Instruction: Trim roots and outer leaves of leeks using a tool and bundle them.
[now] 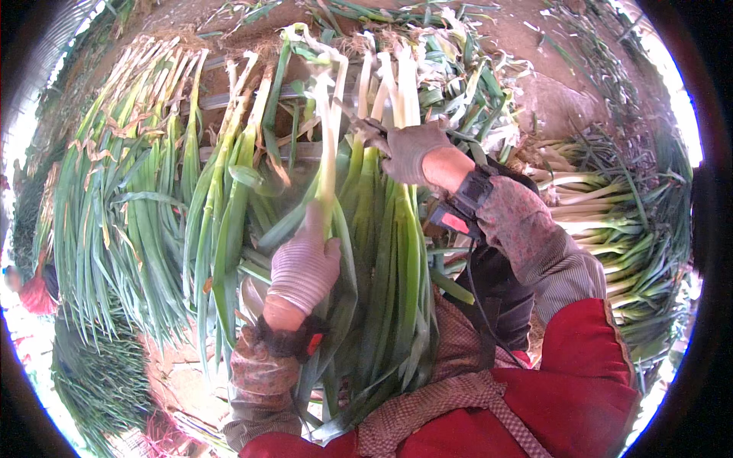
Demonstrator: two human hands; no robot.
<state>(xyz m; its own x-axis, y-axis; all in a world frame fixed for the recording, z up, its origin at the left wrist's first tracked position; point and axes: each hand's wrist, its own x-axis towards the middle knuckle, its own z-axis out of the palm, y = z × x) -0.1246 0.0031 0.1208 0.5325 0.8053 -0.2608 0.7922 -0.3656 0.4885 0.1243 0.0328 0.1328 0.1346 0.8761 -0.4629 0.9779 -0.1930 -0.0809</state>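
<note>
My left hand (304,269), in a ribbed glove, is closed around the green stalk of a large scallion (326,154), whose pale end points away from me. My right hand (415,150), gloved too, holds a thin, dirty tool (371,130), perhaps a small blade, close beside that scallion's stalk; its exact kind is unclear. Under and beside the right hand lie more scallions with white shafts (408,86), their leaves running towards my lap. Left of them, several untrimmed scallions (229,137) lie with dry, brownish skins at their root ends.
A thick row of long scallions (131,189) spreads at the left. Peeled skins and leaf scraps (475,86) are heaped at the upper right. A pile of white-stemmed scallions (595,212) lies at the right, and dense green leaves (97,378) cover the lower left.
</note>
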